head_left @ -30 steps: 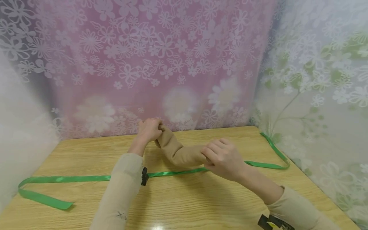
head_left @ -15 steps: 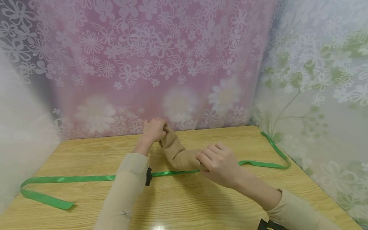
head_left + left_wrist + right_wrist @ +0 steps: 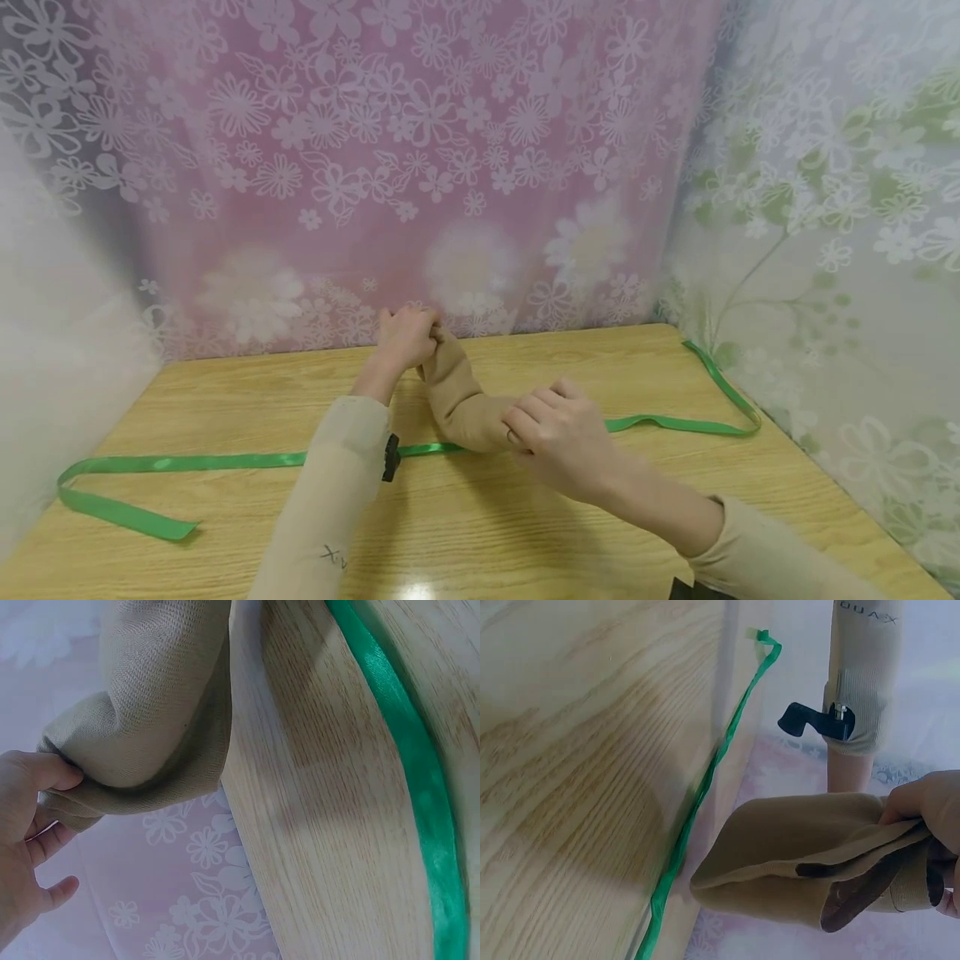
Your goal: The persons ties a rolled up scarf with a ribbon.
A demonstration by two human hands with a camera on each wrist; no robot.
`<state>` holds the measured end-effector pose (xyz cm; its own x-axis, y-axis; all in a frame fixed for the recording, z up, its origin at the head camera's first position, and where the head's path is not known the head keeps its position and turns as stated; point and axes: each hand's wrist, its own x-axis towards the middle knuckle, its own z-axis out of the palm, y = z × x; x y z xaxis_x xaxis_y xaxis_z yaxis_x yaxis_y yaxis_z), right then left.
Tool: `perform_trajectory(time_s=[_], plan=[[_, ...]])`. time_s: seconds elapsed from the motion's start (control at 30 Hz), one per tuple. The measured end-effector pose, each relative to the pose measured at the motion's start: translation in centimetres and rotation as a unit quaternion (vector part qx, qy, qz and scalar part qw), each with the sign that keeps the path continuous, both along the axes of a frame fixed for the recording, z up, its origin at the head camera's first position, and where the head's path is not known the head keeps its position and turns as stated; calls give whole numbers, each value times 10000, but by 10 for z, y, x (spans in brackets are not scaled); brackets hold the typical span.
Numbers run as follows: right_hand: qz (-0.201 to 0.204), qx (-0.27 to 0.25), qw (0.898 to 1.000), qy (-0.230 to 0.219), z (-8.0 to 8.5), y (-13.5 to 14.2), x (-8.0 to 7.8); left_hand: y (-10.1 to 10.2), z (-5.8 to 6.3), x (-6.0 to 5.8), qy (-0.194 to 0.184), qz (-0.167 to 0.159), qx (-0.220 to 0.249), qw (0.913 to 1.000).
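A tan piece of cloth (image 3: 456, 398), folded into a thick strip, sags in a bend between the two hands. My left hand (image 3: 407, 337) pinches its far end; in the left wrist view the thumb presses on the cloth's corner (image 3: 165, 690). The near end is in the curled fingers of my right hand (image 3: 558, 437). Layered folds and a dark edge show in the cloth (image 3: 787, 847) in the right wrist view. A green satin ribbon (image 3: 187, 463) stretches across the table below, its middle partly hidden by the cloth and the right hand.
The wooden table (image 3: 480, 533) ends at a pink flowered curtain (image 3: 420, 167) behind. A pale curtain (image 3: 847, 333) with leaves borders the right side, and a white one (image 3: 52, 350) the left. The ribbon's ends bend toward the table's left and right edges.
Both hands stay on the cloth. My left hand has shifted slightly right, my right hand left and a little nearer. The cloth's sagging middle has come lower and now overlaps the ribbon.
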<state>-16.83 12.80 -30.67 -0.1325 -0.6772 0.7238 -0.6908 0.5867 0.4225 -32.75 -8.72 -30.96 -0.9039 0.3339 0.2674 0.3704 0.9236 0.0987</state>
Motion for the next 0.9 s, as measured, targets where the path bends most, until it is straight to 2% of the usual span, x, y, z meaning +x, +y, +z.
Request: perform_trajectory(time_s=[0.53, 0.73, 0.9], plan=[[-284, 173, 9994, -128, 0, -24, 13, 4, -6, -1, 199, -214, -69, 9995], [-312, 231, 9992, 8, -1, -34, 14, 7, -9, -1, 280, -298, -26, 9992], [-446, 333, 9984, 15, -4, -40, 15, 10, -12, -2, 192, -315, -95, 9993]])
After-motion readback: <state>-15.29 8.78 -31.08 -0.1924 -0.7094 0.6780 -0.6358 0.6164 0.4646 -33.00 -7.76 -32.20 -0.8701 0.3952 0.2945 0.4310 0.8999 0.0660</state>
